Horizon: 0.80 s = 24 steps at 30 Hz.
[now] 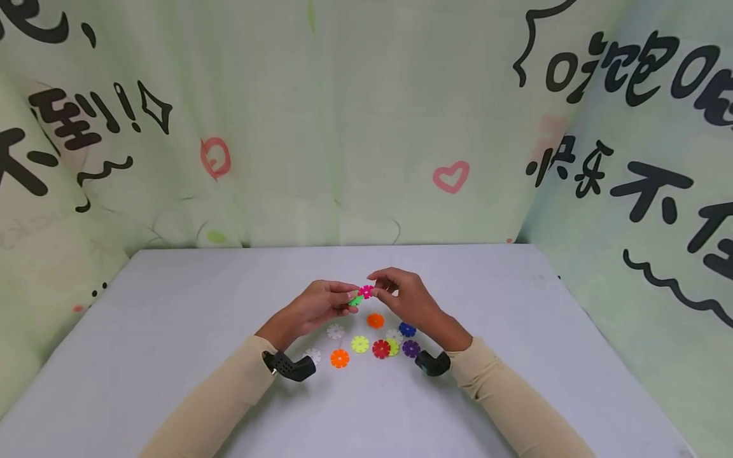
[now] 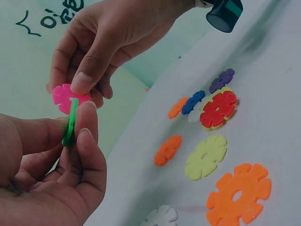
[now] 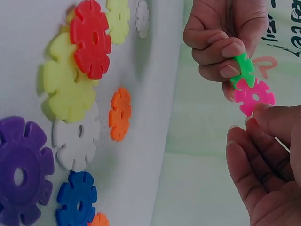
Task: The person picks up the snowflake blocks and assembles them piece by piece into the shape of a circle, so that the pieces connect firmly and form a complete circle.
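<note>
Above the middle of the white surface (image 1: 172, 318), I see both hands raised close together: the left hand (image 1: 325, 305) pinches a green disc (image 2: 69, 127) between thumb and curled fingers, and the right hand (image 1: 410, 298) pinches a pink disc (image 3: 245, 96) by its rim. The two notched rims meet, but on my feed I cannot tell whether one slot sits inside the other. Both pieces look like thin moulded plastic, so I expect them to be very light, stiff with a little spring, and smooth enough to swivel under a loose pinch; breakage seems unlikely. I would hold each by the lobes farthest from the meeting edge, leaving the notches there free. Fingers are the chief obstruction, since the left ones cover much of the green disc. Lower down, more discs lie on the surface: an orange disc (image 1: 375, 320) nearest the hands, a red disc (image 1: 380, 348) partly over a yellow disc (image 1: 394, 347), a blue disc (image 1: 407, 329) and a purple disc (image 1: 411, 348) to their right. In the head view, the left wrist's black camera (image 1: 292, 367) partly hides a white disc (image 1: 313, 355); the loose pieces all sit below the grips, so I judge none blocks either hand.
</note>
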Available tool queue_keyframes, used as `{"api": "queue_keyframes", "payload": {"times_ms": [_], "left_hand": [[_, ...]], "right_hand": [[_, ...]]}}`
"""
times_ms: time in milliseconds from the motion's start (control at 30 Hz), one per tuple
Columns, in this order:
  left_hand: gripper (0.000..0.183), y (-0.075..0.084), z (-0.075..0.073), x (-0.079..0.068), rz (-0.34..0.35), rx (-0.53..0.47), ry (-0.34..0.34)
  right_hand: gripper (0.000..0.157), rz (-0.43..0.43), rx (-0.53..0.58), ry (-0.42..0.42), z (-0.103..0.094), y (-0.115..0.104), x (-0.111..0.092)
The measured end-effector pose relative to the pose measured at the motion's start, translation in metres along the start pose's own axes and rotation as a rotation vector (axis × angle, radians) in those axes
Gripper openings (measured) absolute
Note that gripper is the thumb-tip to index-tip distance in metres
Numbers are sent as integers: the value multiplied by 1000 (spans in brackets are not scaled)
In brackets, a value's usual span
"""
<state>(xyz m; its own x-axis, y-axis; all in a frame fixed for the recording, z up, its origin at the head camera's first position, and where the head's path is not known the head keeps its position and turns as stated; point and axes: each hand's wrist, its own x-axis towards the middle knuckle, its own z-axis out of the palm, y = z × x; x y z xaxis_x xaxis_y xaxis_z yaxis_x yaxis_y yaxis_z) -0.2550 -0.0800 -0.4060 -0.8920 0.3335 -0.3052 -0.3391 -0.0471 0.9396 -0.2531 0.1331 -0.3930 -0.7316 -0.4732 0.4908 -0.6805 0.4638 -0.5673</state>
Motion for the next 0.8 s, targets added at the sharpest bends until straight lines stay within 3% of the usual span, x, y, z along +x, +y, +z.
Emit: {"api": "queue_keyframes", "payload": {"times_ms": [200, 500, 700, 800], "left_hand": [[51, -3, 1, 3, 3, 55, -81], [45, -4, 0, 5, 6, 97, -18], [42, -5, -1, 5, -2, 139, -24], [41, -5, -2, 5, -11, 127, -2]], "right_hand": [[14, -46, 43, -32, 3, 1, 0], [13, -55, 38, -51, 9, 3, 0], [17, 7, 17, -90, 7, 4, -2], [20, 111, 2, -154, 4, 7, -4]]}}
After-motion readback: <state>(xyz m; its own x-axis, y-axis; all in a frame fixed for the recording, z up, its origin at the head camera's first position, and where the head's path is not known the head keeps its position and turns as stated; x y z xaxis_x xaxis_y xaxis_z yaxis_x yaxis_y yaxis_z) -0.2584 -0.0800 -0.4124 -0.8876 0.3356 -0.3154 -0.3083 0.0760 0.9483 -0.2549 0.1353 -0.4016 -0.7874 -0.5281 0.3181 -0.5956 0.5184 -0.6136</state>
